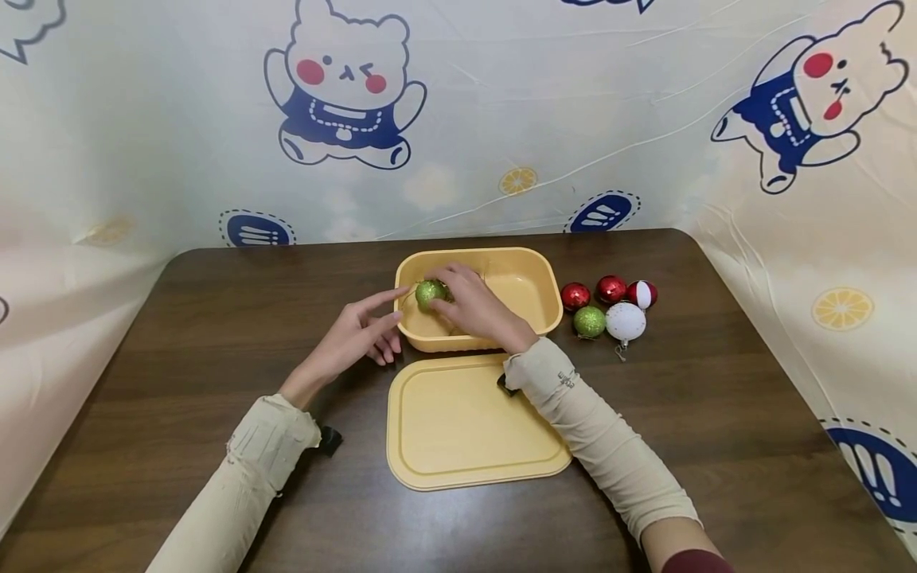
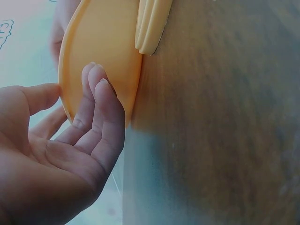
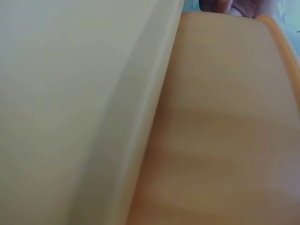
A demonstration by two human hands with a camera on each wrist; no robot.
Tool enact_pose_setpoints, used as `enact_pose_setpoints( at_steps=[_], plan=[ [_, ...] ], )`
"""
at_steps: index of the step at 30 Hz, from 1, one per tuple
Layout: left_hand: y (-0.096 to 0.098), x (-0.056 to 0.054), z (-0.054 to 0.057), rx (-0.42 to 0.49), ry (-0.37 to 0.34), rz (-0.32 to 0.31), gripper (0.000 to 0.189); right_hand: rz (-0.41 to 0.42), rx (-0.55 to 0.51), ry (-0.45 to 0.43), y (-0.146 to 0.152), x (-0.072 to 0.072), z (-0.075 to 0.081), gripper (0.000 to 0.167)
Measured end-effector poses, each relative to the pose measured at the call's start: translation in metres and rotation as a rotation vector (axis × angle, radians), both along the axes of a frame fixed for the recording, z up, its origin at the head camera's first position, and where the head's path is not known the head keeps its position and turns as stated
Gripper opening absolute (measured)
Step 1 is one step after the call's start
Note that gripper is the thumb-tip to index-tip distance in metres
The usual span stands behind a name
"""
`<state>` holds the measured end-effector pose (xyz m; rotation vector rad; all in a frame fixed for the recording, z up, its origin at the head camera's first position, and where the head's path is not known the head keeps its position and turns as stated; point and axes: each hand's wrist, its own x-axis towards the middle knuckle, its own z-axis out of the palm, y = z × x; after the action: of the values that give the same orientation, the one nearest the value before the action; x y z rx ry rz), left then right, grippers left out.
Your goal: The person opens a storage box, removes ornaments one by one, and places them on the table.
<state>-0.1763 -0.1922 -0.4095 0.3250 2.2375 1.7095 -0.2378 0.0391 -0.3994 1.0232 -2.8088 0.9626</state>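
Note:
A green glitter ball ornament (image 1: 430, 295) is gripped by the fingers of my right hand (image 1: 474, 305), inside the left part of a yellow rectangular box (image 1: 537, 322). Whether it touches the box floor is hidden. My left hand (image 1: 351, 334) is at the box's left end, fingertips touching the rim, the other fingers loosely bent outside the wall. The left wrist view shows this left hand (image 2: 70, 159) against the box wall (image 2: 108, 33). Just in front of the box lies its flat yellow lid (image 1: 473, 422), under my right forearm.
Right of the box sit more ornaments: a red ball (image 1: 575, 296), another red ball (image 1: 611, 289), a red-and-white ball (image 1: 647, 295), a green glitter ball (image 1: 589, 322) and a white ball (image 1: 626, 321) with a hook. A patterned cloth (image 1: 458, 119) hangs behind the brown table (image 1: 251, 318).

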Motion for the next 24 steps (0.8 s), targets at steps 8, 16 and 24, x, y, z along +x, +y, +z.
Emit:
enact_pose_setpoints(
  at_steps=[8, 16, 24],
  plan=[
    [0.0003, 0.0004, 0.0, 0.008, 0.003, 0.001, 0.05, -0.003, -0.029, 0.018, 0.0003, 0.0005, 0.0005, 0.041],
    [-0.0005, -0.0001, 0.0001, 0.004, 0.006, -0.001, 0.05, 0.009, -0.042, 0.035, 0.0006, 0.0015, 0.0019, 0.04],
    [-0.0001, 0.0007, 0.0001, 0.005, 0.009, -0.002, 0.051, 0.026, -0.06, 0.063, 0.0, 0.0012, 0.0022, 0.039]
  ],
)
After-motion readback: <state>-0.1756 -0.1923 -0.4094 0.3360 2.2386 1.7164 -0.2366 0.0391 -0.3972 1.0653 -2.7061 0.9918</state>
